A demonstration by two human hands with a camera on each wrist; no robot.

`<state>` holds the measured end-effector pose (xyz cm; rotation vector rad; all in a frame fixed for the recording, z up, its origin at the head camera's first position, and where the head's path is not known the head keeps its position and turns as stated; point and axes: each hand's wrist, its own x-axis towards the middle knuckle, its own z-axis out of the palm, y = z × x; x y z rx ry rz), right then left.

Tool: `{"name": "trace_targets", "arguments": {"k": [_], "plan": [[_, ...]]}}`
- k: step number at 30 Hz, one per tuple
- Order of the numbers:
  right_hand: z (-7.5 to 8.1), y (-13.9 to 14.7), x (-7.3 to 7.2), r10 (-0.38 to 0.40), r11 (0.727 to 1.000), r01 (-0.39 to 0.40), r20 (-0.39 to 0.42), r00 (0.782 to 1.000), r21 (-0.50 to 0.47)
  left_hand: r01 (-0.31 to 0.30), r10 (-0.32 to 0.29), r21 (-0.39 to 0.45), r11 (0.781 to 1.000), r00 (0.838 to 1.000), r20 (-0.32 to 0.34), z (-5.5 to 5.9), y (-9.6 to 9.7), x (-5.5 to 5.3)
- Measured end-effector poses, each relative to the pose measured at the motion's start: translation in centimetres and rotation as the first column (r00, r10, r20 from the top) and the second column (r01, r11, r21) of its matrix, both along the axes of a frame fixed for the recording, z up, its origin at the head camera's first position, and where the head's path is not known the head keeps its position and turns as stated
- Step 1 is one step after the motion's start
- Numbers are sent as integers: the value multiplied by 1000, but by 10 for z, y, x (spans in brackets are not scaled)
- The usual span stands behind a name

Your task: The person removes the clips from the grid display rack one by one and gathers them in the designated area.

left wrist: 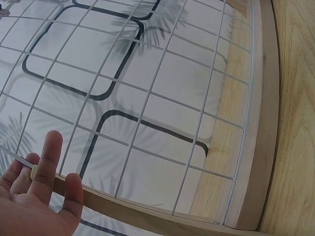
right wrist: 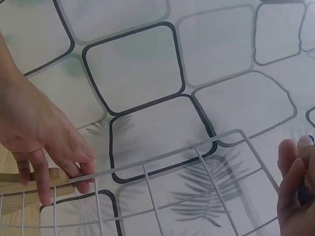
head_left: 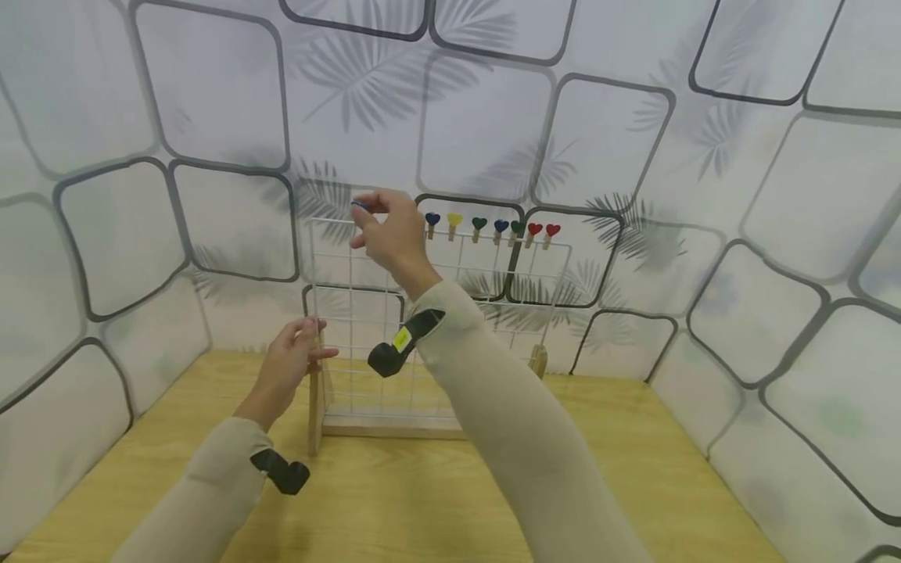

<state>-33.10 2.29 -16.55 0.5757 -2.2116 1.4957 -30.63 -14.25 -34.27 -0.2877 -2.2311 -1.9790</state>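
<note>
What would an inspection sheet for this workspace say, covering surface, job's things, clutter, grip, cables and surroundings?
Surface: yellowish wood-grain tabletop.
Job's things: wire grid rack on a wooden base; seven heart-topped clothespins along its top, two blue, one yellow, two green, two red.
Clutter: nothing seen.
Grip: right hand pinches a small blue item, mostly hidden, near the rack's top left; left hand holds the rack's left side.
Cables: nothing seen.
Surroundings: patterned backdrop with leaf prints and rounded squares.

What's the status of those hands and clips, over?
Left hand holds wire rack side. Right hand pinches small blue piece near top-left corner. Seven heart clips along top. No obstruction visible.
</note>
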Motion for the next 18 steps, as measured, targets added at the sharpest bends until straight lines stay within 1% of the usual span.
{"name": "trace_targets", "arguments": {"k": [4,8,11,18], "plan": [[0,13,4,95,994,-93,42,995,-54,7,-7,8,1000,1000,8,2,1,2],[-6,30,10,142,989,-139,77,987,-45,10,-10,11,1000,1000,13,2,2,2],[-12,44,13,148,989,-147,98,984,-13,7,-7,5,1000,1000,7,1,1,0],[-31,79,13,104,994,-110,167,980,25,1,-1,-4,1000,1000,11,-2,-4,-1]]}}
